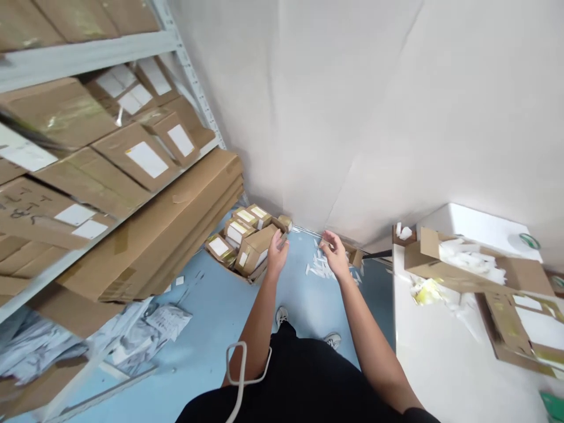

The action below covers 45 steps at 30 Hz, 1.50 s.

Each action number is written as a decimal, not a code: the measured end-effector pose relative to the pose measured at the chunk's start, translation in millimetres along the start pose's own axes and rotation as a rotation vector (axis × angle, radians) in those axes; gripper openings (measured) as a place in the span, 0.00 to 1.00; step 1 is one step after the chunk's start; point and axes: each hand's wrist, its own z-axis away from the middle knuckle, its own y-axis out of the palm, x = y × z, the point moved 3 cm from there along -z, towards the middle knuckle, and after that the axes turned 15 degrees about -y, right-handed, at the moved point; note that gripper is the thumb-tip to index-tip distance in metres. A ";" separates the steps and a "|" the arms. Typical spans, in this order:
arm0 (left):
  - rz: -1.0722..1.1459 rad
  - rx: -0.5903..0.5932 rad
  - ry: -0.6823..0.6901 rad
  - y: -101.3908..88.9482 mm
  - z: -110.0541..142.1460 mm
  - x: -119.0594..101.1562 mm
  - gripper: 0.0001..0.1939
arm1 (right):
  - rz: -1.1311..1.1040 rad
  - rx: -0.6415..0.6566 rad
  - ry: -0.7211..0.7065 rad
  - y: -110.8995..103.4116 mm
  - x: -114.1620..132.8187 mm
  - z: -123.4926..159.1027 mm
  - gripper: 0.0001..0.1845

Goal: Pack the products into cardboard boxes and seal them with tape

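Note:
My left hand (277, 254) is held out in front of me with its fingers loosely raised and nothing in it. From this view it overlaps the edge of an open carton (253, 278) on the floor, packed with small labelled cardboard boxes (235, 232). To its right, my right hand (335, 256) is also empty, its fingers curved and apart. Behind that hand, white slips (321, 265) lie scattered on the floor. Neither hand appears to touch anything. A white cable (242, 382) loops across my left forearm.
On the left stands a metal shelf (176, 41) of cardboard boxes, with long cartons (176, 211) and grey plastic packages (163, 323) lower down. A white table (436, 364) at right bears an open box (427, 267) of white pieces and another carton (506, 329). A pale wall (352, 106) rises ahead.

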 end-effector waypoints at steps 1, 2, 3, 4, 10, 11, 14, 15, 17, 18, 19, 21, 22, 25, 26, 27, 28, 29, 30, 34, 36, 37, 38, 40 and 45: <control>-0.021 0.028 0.004 16.5 6.2 -2.5 0.35 | -0.004 -0.032 0.000 -16.6 0.5 3.3 0.29; -0.041 0.060 0.011 33.9 12.4 -5.1 0.35 | -0.012 -0.064 -0.002 -33.2 0.8 6.8 0.29; -0.060 0.094 0.017 52.2 18.8 -7.5 0.35 | -0.022 -0.097 -0.006 -50.0 0.8 10.5 0.29; -0.079 0.128 0.024 71.1 25.3 -9.7 0.35 | -0.032 -0.130 -0.011 -67.0 0.5 14.4 0.29; -0.209 0.350 0.095 190.4 70.1 -17.8 0.36 | -0.051 -0.347 -0.025 -176.6 -3.2 45.7 0.28; -0.231 0.389 0.107 210.3 78.4 -18.0 0.36 | -0.048 -0.386 -0.029 -196.2 -3.2 52.4 0.28; -0.288 0.506 0.140 271.5 104.4 -16.5 0.37 | -0.028 -0.506 -0.034 -255.9 -1.1 75.1 0.28; -0.307 0.545 0.152 292.5 113.9 -15.5 0.37 | -0.019 -0.552 -0.031 -276.1 0.3 83.6 0.28; -0.345 0.626 0.178 335.2 135.2 -12.5 0.37 | 0.002 -0.649 -0.017 -316.2 3.8 102.5 0.28; -0.365 0.667 0.190 356.4 147.1 -10.5 0.37 | 0.016 -0.698 -0.008 -335.8 5.9 112.8 0.28; -0.386 0.711 0.201 377.2 159.8 -8.1 0.37 | 0.030 -0.748 -0.002 -354.9 8.3 123.8 0.28; -0.431 0.805 0.221 416.2 186.7 -2.3 0.36 | 0.057 -0.845 0.004 -390.4 13.8 147.0 0.28; -0.452 0.850 0.233 434.0 200.3 0.9 0.36 | 0.072 -0.895 0.004 -406.4 16.7 159.0 0.28; -0.504 0.989 0.272 479.9 237.8 11.2 0.36 | 0.114 -1.031 0.008 -445.4 24.6 193.8 0.28; -0.518 1.035 0.279 493.1 248.3 15.1 0.36 | 0.125 -1.069 0.013 -455.2 26.5 204.3 0.28; -0.531 1.079 0.280 505.4 257.6 19.3 0.36 | 0.133 -1.107 0.019 -463.6 27.8 214.1 0.28; -0.542 1.124 0.276 517.1 265.7 23.9 0.36 | 0.139 -1.143 0.027 -470.7 28.5 223.0 0.29; -0.553 1.165 0.271 528.2 272.8 28.8 0.37 | 0.143 -1.177 0.035 -476.8 28.7 231.1 0.29; -0.563 1.200 0.265 538.9 278.8 34.1 0.37 | 0.149 -1.210 0.043 -482.0 28.4 238.5 0.29; -0.614 1.321 0.247 578.6 297.3 57.3 0.35 | 0.192 -1.325 0.080 -498.9 25.6 261.2 0.29; -0.642 1.394 0.236 597.8 304.8 67.1 0.34 | 0.225 -1.382 0.109 -506.6 25.3 268.8 0.29; -0.657 1.436 0.225 607.5 308.2 70.8 0.34 | 0.243 -1.411 0.123 -510.4 25.7 271.5 0.29; -0.673 1.477 0.211 617.5 311.2 73.6 0.34 | 0.263 -1.440 0.135 -514.1 26.6 273.4 0.29; -0.701 1.551 0.180 638.0 315.9 75.9 0.34 | 0.308 -1.500 0.154 -520.9 29.3 274.9 0.29; -0.713 1.710 0.169 687.7 324.6 73.9 0.33 | 0.419 -1.647 0.207 -531.6 39.1 274.0 0.29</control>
